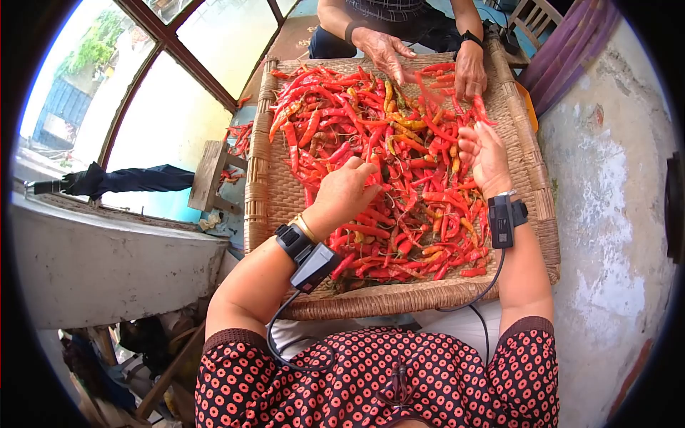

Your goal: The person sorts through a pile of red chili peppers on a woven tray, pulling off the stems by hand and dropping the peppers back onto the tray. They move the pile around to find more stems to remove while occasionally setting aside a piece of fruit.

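Many red chili peppers [399, 242], some orange or yellowish, cover a woven tray [524, 167] with a thick rim. My left hand [342, 194] is over the left-middle of the pile, back up, fingers curled downward; whatever they grip is hidden. Near the tray's right side my right hand [486, 158] has bent fingers and a raised thumb, closed at the end of a red pepper [481, 110]. Both wrists wear black devices with cables.
Across the tray, another person's hands [385, 51] [470, 70] reach the far peppers. A wooden stool [208, 175] with more peppers behind it and a folded dark umbrella [143, 180] are left, by the windows. A worn wall [599, 214] stands right.
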`<state>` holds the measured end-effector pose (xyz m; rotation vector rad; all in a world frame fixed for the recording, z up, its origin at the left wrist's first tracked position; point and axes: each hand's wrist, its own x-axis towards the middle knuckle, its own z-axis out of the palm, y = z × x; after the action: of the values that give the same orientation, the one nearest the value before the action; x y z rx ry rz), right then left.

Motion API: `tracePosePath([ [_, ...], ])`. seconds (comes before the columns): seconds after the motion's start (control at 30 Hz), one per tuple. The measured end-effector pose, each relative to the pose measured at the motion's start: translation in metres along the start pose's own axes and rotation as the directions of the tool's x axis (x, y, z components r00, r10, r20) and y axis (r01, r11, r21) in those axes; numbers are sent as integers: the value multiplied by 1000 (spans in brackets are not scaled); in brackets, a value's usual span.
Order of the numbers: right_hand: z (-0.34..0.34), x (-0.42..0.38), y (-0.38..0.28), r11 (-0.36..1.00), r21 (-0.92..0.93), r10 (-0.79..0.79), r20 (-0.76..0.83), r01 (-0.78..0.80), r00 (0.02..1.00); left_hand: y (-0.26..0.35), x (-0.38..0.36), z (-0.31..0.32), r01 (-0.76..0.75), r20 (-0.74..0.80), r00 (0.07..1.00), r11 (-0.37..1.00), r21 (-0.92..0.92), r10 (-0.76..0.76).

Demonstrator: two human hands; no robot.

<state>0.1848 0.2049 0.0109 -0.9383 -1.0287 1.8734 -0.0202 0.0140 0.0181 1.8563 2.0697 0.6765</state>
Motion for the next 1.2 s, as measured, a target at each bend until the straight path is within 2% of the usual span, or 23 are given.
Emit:
tracePosePath([
  [0.03, 0, -3, 5, 997, -75, 5, -56, -9, 998, -2, -1, 2, 18, 1, 1000, 999, 33, -18],
  [0.07, 0, -5, 8, 997, -75, 11, -52, -14, 999, -3, -2, 3, 26, 1, 1000, 999, 34, -26],
  [0.13, 10, -13, 11, 958, -243, 197, 165, -153, 966, -5, -3, 5, -24, 33, 999, 999, 44, 23],
  [0.17, 16, -15, 15, 933, -326, 232, 229, -150, 945, -6, -3, 6, -25, 32, 999, 999, 46, 24],
  [0.23, 34, -26, 20, 861, -497, 294, 308, -111, 905, -8, -3, 7, -87, 147, 986, 996, 33, 81],
  [0.3, 48, -35, 30, 787, -616, 309, 345, -34, 886, -9, -3, 8, -91, 173, 981, 996, 5, 89],
  [0.37, 52, -36, 45, 763, -646, 314, 367, -2, 876, -10, -2, 12, -122, 163, 977, 986, -110, 139],
  [0.43, 60, -42, 50, 800, -596, 311, 316, -67, 896, -10, -1, 18, -107, 168, 977, 984, -143, 131],
  [0.47, 64, -42, 47, 828, -544, 341, 300, -134, 891, -11, 0, 20, -138, 160, 972, 969, -204, 172],
  [0.5, 62, -40, 48, 827, -547, 339, 302, -129, 891, -9, -1, 20, -165, 152, 966, 951, -263, 210],
  [0.57, 54, -40, 57, 895, -362, 373, 289, -260, 881, -3, -6, 20, -158, 152, 965, 937, -311, 213],
  [0.6, 52, -38, 54, 895, -366, 377, 317, -254, 871, -3, -7, 22, -196, 147, 957, 930, -312, 251],
  [0.7, 49, -43, 45, 857, -467, 407, 354, -218, 842, -1, -7, 22, -245, 119, 947, 909, -336, 300],
  [0.77, 53, -44, 34, 827, -560, 345, 425, -57, 837, 1, -6, 18, -220, 128, 949, 897, -384, 288],
  [0.83, 54, -45, 32, 809, -586, 317, 378, -40, 870, 4, -6, 15, -234, 92, 953, 893, -384, 289],
  [0.9, 53, -35, 25, 695, -707, 285, 434, 127, 855, 1, 1, 8, -141, 190, 957, 923, -357, 220],
  [1.03, 55, -43, 4, 760, -643, 251, 427, 97, 869, 2, 2, 1, -127, 100, 983, 958, -258, 157],
  [1.1, 61, -51, -4, 757, -645, 235, 422, 107, 876, 10, -1, 3, -261, -183, 956, 946, -190, 227],
  [1.17, 66, -57, -11, 762, -622, 200, 494, 183, 846, 12, -1, 3, -297, -209, 945, 929, -219, 253],
  [1.2, 65, -58, -10, 803, -552, 167, 570, 224, 804, 11, -1, 2, -226, -54, 974, 928, -298, 220],
])
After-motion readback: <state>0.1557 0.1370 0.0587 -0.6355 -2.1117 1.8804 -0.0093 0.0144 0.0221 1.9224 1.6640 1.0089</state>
